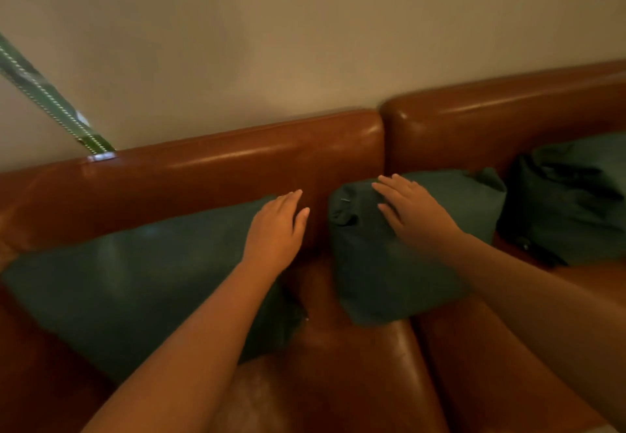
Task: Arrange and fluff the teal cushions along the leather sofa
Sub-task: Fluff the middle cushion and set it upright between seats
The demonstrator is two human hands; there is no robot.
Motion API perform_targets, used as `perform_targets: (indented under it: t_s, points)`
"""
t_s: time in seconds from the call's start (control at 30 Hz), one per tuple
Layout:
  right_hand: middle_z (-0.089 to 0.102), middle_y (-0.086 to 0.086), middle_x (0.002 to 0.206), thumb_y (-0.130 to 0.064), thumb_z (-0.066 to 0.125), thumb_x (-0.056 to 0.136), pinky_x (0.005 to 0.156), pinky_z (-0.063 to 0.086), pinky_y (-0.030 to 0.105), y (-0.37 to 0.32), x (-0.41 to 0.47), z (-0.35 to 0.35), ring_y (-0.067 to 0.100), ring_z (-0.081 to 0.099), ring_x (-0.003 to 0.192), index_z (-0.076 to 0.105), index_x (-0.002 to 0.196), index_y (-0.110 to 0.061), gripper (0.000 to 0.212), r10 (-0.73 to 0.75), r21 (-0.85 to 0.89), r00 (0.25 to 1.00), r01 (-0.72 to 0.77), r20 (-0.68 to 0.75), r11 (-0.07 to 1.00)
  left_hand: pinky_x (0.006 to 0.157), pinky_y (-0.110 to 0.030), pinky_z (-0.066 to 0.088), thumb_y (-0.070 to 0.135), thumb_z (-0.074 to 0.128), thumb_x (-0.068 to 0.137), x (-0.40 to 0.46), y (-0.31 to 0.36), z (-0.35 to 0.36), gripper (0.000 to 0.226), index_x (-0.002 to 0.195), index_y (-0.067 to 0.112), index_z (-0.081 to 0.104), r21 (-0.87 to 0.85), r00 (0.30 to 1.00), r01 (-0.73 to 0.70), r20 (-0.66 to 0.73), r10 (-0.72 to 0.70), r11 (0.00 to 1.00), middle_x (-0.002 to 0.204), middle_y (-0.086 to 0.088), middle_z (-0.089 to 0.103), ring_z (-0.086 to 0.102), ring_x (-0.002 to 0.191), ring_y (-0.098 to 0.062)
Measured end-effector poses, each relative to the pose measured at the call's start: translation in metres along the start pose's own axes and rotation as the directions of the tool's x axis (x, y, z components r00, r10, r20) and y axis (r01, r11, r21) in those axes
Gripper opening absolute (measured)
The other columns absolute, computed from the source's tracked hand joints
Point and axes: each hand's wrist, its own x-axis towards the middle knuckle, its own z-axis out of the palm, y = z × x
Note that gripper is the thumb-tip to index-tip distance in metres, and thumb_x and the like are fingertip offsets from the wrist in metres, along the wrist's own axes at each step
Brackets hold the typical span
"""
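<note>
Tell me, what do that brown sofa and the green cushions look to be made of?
The sofa looks like leather or a leather-like covering: smooth, tan-brown, with glossy streaks of light along its backrest. The three teal cushions look like matte woven fabric, dull and creased; the blur hides the weave.

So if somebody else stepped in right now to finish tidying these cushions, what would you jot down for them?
Left hand: open, flat on the upper right corner of the left cushion; no grip.
Right hand: open, resting on top of the middle cushion; no grip.
Right cushion: untouched at the frame's edge, crumpled.
All three lean against the sofa back.
Done: the left cushion looks smooth.
Left: the middle one is bunched at its top corner and needs plumping; then the right one; probably even out the spacing.
</note>
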Motion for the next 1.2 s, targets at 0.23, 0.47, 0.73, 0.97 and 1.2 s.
perform_targets:
  t_s: [0.23,0.47,0.73,0.97,1.2]
  points:
    - [0.043,0.007,0.147,-0.026,0.045,0.099,0.113,0.028,0.045,0.039,0.016,-0.011,0.028,0.033,0.140,0.046,0.138,-0.014,0.041,-0.180,0.028,0.983,0.179,0.031,0.983,0.110,-0.034,0.030,0.036,0.037,0.100,0.017,0.056,0.037,0.048,0.143,0.015,0.038,-0.053,0.995,0.100,-0.008,-0.101,0.994,0.145,-0.004,0.044,0.037,0.134,-0.021]
    - [0.039,0.002,0.150,-0.031,0.040,0.100,0.115,0.025,0.045,0.034,0.048,0.005,0.022,0.028,0.142,0.041,0.142,-0.019,0.043,-0.261,0.055,0.963,0.258,0.062,0.965,0.103,-0.033,0.038,0.021,0.048,0.097,0.043,0.052,0.058,0.038,0.134,0.012,0.052,-0.136,0.992,0.124,0.039,-0.119,0.983,0.133,-0.006,0.054,0.048,0.123,-0.023]
    - [0.049,0.007,0.142,-0.031,0.037,0.097,0.107,0.035,0.048,0.033,0.063,0.022,0.025,0.044,0.132,0.049,0.136,-0.014,0.045,-0.293,0.161,0.952,0.276,0.090,0.948,0.089,-0.027,0.040,0.017,0.058,0.091,0.067,0.055,0.064,0.026,0.115,0.011,0.065,-0.175,0.973,0.229,0.058,-0.222,0.957,0.113,-0.008,0.059,0.056,0.106,-0.023]
    - [0.042,0.003,0.147,-0.032,0.042,0.100,0.114,0.024,0.041,0.047,0.067,0.021,0.018,0.035,0.137,0.040,0.142,-0.019,0.044,-0.344,0.288,0.926,0.291,0.156,0.912,0.079,-0.023,0.041,0.012,0.066,0.086,0.073,0.059,0.069,0.012,0.097,0.013,0.068,-0.170,0.955,0.294,0.017,-0.295,0.941,0.099,-0.002,0.059,0.055,0.086,-0.015]
    - [0.038,0.005,0.150,-0.031,0.047,0.098,0.117,0.019,0.040,0.060,0.066,0.011,0.018,0.030,0.140,0.036,0.145,-0.018,0.050,-0.388,0.364,0.898,0.297,0.208,0.883,0.081,-0.037,0.049,0.003,0.063,0.085,0.072,0.061,0.071,0.017,0.082,0.020,0.061,-0.215,0.962,0.266,0.001,-0.272,0.940,0.092,-0.002,0.058,0.059,0.086,-0.020]
